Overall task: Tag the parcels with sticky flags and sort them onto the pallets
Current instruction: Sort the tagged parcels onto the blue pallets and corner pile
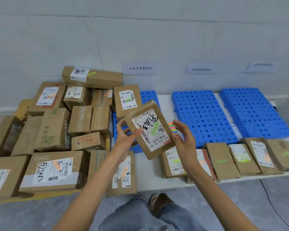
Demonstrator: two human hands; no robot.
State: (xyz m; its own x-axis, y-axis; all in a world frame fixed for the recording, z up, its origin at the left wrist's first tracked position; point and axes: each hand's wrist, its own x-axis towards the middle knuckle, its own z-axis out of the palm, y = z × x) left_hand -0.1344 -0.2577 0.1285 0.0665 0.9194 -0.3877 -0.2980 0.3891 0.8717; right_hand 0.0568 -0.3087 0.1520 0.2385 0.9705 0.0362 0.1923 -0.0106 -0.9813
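Note:
A small brown parcel [149, 130] with a white shipping label, black handwriting and a green flag on it is held up in front of me, tilted. My left hand [127, 135] grips its left edge, thumb over the label. My right hand [183, 140] is at its right edge with the fingers loosely bent; the parcel hides its fingertips. A pad of coloured sticky flags [172, 126] lies on the white surface just behind the parcel. Three blue perforated pallets lie along the wall: left [148, 97], partly covered by parcels, middle [202, 114] and right [252, 110].
A heap of cardboard parcels [70, 124] fills the left side. A row of flat parcels [237, 157] lies along the front edge of the white platform [148, 174] at right. Paper signs [140, 68] hang on the wall above each pallet. My legs and a shoe are below.

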